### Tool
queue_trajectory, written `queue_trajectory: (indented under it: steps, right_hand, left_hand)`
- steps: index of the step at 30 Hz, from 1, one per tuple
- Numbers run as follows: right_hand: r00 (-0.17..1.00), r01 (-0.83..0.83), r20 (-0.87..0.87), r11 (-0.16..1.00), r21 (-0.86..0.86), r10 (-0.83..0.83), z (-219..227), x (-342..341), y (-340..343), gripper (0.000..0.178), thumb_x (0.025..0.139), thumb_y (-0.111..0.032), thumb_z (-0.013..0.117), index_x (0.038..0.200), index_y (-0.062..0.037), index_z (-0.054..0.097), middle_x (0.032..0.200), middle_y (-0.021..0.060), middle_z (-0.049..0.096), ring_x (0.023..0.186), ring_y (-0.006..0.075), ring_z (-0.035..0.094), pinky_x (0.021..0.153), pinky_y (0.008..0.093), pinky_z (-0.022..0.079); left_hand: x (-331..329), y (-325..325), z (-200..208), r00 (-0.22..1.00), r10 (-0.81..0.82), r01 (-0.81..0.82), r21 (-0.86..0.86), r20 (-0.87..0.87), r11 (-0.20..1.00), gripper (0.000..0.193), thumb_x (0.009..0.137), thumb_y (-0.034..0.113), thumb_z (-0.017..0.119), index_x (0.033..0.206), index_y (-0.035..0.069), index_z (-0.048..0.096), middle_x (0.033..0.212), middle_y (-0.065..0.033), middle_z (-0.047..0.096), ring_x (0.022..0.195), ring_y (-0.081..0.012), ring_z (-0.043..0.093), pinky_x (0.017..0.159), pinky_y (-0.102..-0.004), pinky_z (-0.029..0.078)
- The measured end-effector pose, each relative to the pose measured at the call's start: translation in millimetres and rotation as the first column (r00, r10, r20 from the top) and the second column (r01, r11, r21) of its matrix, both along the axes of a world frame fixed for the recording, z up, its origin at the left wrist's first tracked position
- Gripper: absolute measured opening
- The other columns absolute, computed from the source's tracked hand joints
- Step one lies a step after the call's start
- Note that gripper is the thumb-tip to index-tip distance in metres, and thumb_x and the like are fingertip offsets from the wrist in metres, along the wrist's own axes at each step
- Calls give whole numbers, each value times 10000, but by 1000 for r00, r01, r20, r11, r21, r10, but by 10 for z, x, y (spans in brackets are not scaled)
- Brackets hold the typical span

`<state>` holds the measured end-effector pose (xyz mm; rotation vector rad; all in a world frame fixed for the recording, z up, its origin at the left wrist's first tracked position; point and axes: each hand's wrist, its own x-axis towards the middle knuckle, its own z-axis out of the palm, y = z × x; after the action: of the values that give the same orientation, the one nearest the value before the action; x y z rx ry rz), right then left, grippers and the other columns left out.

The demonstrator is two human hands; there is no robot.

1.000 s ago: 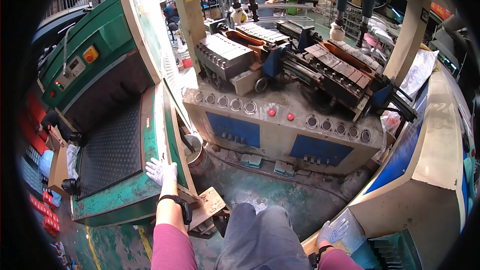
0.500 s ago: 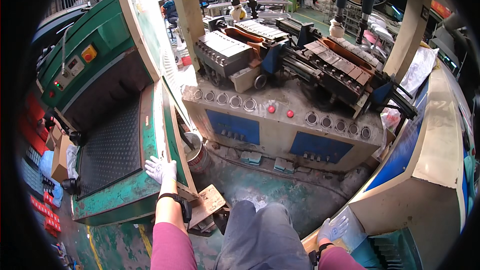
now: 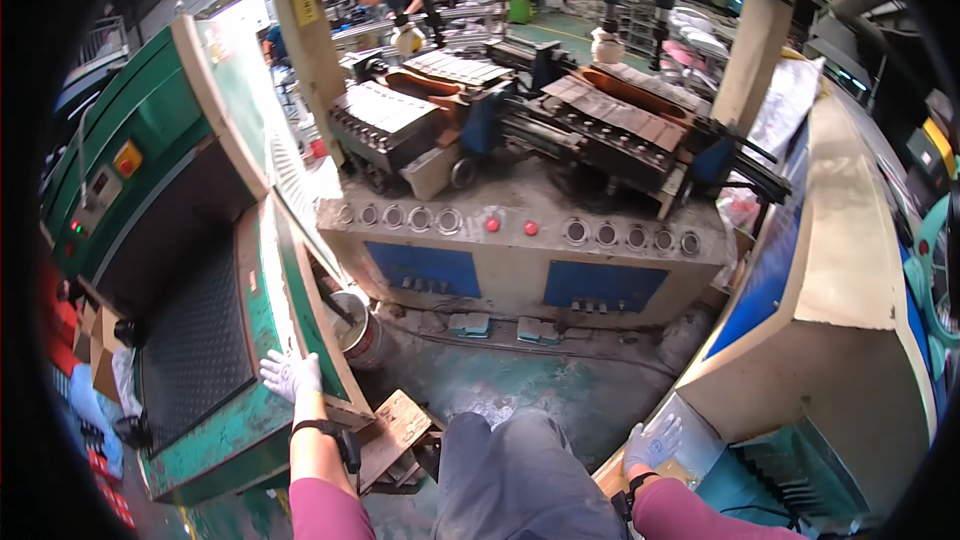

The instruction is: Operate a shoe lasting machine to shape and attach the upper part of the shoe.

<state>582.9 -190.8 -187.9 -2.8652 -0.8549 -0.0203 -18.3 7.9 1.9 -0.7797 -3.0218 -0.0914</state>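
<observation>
My left hand, in a pale glove, has its fingers spread at the edge of the green machine, over the worn rim beside its black dimpled bed. Nothing is in it. My right hand, also gloved, is at the lower right with fingers extended and holds nothing. It is near a clear sheet-like panel and a light wooden surface; whether it touches them I cannot tell. Between my arms are my legs in dark trousers.
Ahead stands a beige press with two clamp units, round gauges and red buttons. Blue foot pedals lie at its base. A bucket and wooden stool stand by the green machine. Another beige machine flanks the right.
The view has turned to the right, shifting the machines leftward in the picture. My right hand has lifted and its fingers have spread more; my left remains at the green machine's edge.
</observation>
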Motion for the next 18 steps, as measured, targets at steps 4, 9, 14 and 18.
queue_trajectory:
  steps: [4, 9, 14, 18]
  right_hand:
    - [1000, 16, 19, 1000, 25, -17, -82, 91, -13, 896, 856, -436, 692, 1592, -94, 311, 1658, 151, 298, 1535, 329, 271, 1250, 490, 215]
    - [1000, -17, 6, 999, 40, 16, -96, 44, -36, 891, 865, -427, 687, 1596, -90, 304, 1665, 149, 285, 1535, 332, 268, 1256, 483, 204]
    - [998, 29, -49, 999, -17, -30, -30, 76, -42, 858, 908, -410, 653, 1603, -73, 280, 1680, 146, 253, 1545, 331, 247, 1259, 488, 190]
    - [999, -25, -36, 1000, -6, 25, -70, 62, -56, 862, 917, -420, 644, 1609, -77, 262, 1681, 142, 255, 1546, 331, 246, 1258, 492, 193]
  left_hand:
    - [59, 60, -24, 1000, -22, 21, 12, 4, 1000, 1110, 791, 536, 761, 1619, 37, 215, 1684, -250, 189, 1565, -401, 191, 1270, -522, 161]
    - [-21, -7, 2, 1000, 17, -17, -16, -2, 1000, 1121, 794, 554, 758, 1619, 30, 210, 1680, -248, 207, 1561, -399, 210, 1269, -516, 166]
    - [160, 44, 80, 1000, -5, 5, -6, 17, 1000, 1136, 792, 562, 769, 1616, 19, 208, 1675, -261, 209, 1560, -412, 199, 1268, -522, 163]
    - [123, -11, 58, 1000, 0, -1, 29, 12, 1000, 1115, 795, 543, 770, 1612, 17, 223, 1671, -265, 215, 1559, -409, 201, 1271, -515, 157]
